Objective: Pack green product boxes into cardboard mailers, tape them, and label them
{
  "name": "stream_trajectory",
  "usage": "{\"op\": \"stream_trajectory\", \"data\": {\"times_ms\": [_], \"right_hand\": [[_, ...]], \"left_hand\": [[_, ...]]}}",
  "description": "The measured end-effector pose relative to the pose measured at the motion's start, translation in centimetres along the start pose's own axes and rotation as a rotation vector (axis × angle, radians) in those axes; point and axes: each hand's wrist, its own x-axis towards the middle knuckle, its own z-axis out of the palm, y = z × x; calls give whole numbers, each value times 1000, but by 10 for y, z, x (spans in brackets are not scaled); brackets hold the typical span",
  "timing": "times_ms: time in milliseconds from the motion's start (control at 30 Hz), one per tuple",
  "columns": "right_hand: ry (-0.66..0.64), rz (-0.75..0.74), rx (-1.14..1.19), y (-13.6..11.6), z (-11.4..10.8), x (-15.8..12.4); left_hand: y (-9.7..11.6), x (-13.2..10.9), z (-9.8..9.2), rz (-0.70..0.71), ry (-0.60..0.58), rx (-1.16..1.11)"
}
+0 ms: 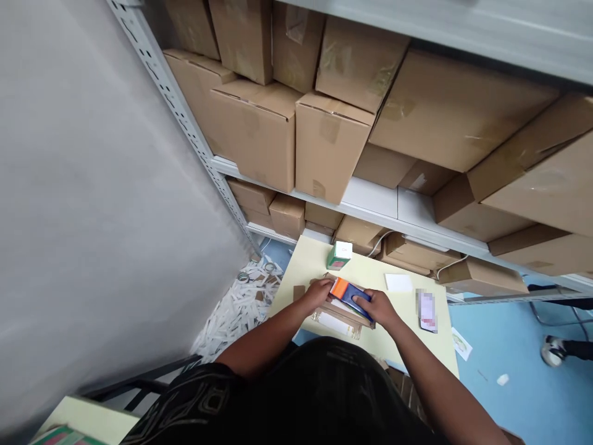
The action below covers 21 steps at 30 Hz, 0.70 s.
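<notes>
Blue-and-orange packet (353,296) lay slantwise between the two hands, above a cardboard carton (345,316) on the bench (309,252). Left hand (319,292): grip closed on the orange end, fingers pinching its edge. Right hand (376,306): grip closed on the blue end, thumb flat across the upper face; fingers beneath hidden. Packet thus spanned the gap from left grip to right. Green-and-white box (340,254) stood beyond the packet; white card (398,282) and phone (427,311) lay right of it.
</notes>
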Motion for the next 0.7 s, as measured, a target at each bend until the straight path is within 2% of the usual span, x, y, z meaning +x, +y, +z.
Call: {"op": "stream_trajectory", "data": {"times_ms": [67,167,300,433,567,700], "right_hand": [[-16,3,-15,-2,0,3],[-24,13,-47,-3,-3,1],[-41,38,-106,-11,-9,2],[-59,47,-194,-21,-17,3],[-65,22,-277,-27,-20,1],[-64,24,-391,-26,-20,1]], "left_hand": [[0,1,0,-27,-2,-32],[-2,1,0,-67,57,-24],[-4,0,1,-39,152,54],[-3,-3,-1,0,175,124],[-8,-6,-17,38,274,255],[-24,-5,-40,65,390,421]]}}
